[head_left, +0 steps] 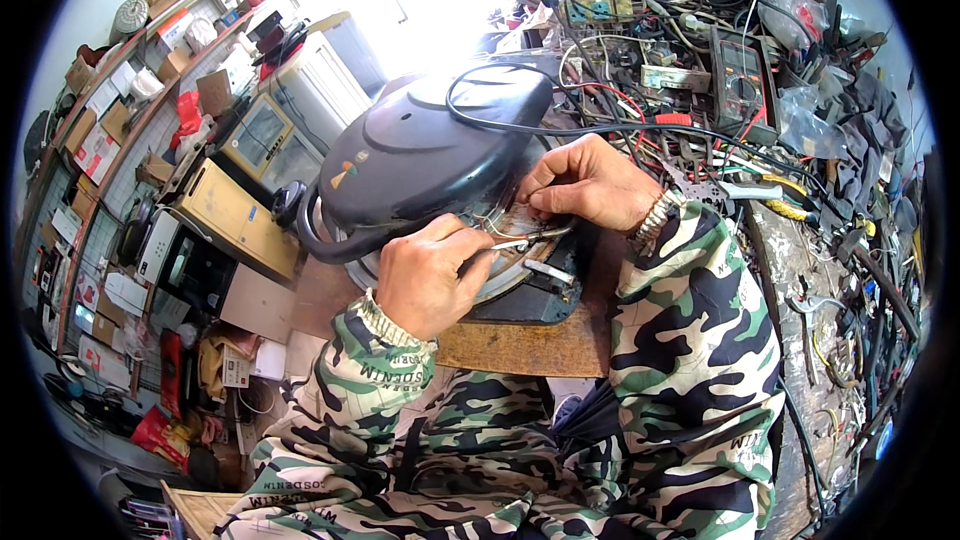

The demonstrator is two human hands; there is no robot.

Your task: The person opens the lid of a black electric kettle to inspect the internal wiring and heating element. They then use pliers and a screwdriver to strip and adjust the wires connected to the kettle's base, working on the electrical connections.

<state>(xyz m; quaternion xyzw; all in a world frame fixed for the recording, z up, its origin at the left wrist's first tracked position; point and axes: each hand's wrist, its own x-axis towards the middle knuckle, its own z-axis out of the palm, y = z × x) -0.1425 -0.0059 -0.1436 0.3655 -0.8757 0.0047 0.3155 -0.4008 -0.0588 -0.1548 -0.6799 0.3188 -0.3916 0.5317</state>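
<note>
A dark, rounded electric griddle (415, 165) with a loop handle (318, 240) stands tilted before me. Its underside is exposed on the near side, showing thin wires (497, 224) and a brownish inner plate. My left hand (432, 275) is closed at the near edge of this opening, thumb and fingers pinched around a thin pale wire. From the right, my right hand (595, 188) reaches in with its fingertips pressed together by the wires; what lies between them is hidden. A black power cord (620, 128) runs over the griddle and off to the right.
The griddle rests over a wooden board (520, 348). To the right, a cluttered bench holds a multimeter (742, 85), tangled cables and a tool with yellow-and-black grips (790, 208). Shelves (125, 130) with boxes line the left wall, beside a tan cabinet (240, 215).
</note>
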